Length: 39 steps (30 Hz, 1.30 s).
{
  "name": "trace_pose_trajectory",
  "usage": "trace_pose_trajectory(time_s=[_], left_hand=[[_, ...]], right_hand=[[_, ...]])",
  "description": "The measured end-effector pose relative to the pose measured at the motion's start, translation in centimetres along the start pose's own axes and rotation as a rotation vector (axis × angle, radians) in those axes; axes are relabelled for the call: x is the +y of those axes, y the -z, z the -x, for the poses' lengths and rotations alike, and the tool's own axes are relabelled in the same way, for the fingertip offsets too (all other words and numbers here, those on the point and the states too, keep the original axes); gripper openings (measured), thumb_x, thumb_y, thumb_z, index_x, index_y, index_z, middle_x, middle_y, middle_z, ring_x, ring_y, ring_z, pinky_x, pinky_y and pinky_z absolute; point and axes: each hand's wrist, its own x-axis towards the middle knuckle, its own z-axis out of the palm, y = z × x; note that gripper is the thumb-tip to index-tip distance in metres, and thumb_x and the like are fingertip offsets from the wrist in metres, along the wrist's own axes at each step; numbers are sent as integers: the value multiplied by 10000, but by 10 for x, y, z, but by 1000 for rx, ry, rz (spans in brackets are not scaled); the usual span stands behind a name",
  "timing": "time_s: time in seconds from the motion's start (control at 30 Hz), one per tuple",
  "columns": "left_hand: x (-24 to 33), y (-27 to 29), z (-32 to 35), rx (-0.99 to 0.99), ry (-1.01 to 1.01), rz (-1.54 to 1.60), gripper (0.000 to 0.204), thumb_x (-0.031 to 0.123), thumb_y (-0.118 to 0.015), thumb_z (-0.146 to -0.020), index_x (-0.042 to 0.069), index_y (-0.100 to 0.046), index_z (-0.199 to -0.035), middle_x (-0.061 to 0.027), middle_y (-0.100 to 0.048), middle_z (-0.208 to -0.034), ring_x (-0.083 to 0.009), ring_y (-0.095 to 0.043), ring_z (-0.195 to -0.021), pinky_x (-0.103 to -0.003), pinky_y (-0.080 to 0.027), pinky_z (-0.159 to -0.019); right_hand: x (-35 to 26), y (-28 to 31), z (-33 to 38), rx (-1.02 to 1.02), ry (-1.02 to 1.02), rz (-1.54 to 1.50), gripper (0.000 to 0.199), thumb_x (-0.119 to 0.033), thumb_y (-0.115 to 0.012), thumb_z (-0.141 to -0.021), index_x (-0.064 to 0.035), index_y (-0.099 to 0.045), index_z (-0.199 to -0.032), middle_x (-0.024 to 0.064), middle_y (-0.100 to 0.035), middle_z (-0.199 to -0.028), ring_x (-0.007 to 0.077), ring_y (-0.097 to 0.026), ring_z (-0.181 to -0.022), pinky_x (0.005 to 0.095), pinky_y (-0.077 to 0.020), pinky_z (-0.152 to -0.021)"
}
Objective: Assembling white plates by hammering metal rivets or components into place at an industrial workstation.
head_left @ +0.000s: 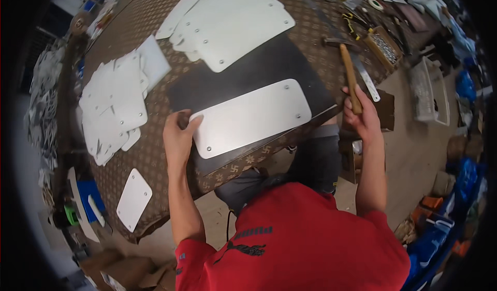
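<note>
Well, white panel: I have it [253,117] lying flat on the dark mat [248,66], close to the table's [155,159] near edge.
Panel's long axis: it runs roughly along that near edge, slanting so that the right end sits farther from the person than the left; the corners are rounded.
Panel's fasteners: I make out round metal ones at both right corners and the near-left corner; the thumb covers part of the far-left one.
Left hand: I see it [178,130] half curled at the panel's left end, thumb on the far-left corner; I cannot tell whether the fingers pinch the edge.
Right hand: it [364,112] is closed around the lower handle of the hammer [348,71], off the table's right edge.
Hammer's direction: the head points away from the person, beside a metal ruler [365,76].
Other panels: one stack [235,24] lies toward the far edge, another [111,104] along the left edge, and a small panel [134,200] by the near-left corner.
Writing: I find dark lettering and an animal emblem on the red shirt [310,239]; the ruler's marks are too small to read.
</note>
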Motion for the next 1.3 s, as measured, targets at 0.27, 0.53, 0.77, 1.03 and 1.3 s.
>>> trace_pose_trajectory(time_s=[0.27,0.53,0.77,1.03,1.3], left_hand=[[6,24,18,216,194,537,224,46,-753,-899,-32,-722,-1106,-40,-705,-990,-88,-636,-858,-246,-499,-813],[22,14,5,65,-20,525,214,-24,-745,-868,-26,-729,-1081,-14,-692,-1002,-102,-653,-878,-257,-504,-832],[16,3,1,19,-76,407,185,14,-766,-851,-32,-733,-1027,-61,-698,-992,-131,-664,-852,-271,-514,-794],[14,5,15,4,-97,279,207,57,-772,-861,-5,-735,-1054,-22,-675,-942,-101,-598,-784,-263,-491,-740],[7,4,12,68,-222,259,193,54,-768,-863,-8,-725,-1041,-17,-685,-953,-100,-590,-772,-260,-480,-731]], right_hand=[[-8,-22,-22,70,26,125,183,-289,-582,-1066,-107,-586,-1087,-55,-441,-683,46,-357,-490,213,-271,-403],[13,-84,47,-42,342,651,159,-246,-604,-1052,-94,-595,-1096,-67,-459,-653,32,-371,-466,218,-303,-417],[54,-135,65,-306,703,1152,137,-126,-678,-990,-39,-662,-1093,-27,-531,-699,33,-481,-581,210,-384,-517],[-31,-195,111,-702,758,320,141,-173,-546,-1019,-34,-556,-1039,95,-585,-708,157,-585,-595,358,-426,-516],[20,-188,100,-545,470,1302,151,-171,-603,-1038,-52,-528,-986,9,-525,-655,85,-497,-534,257,-357,-480]])
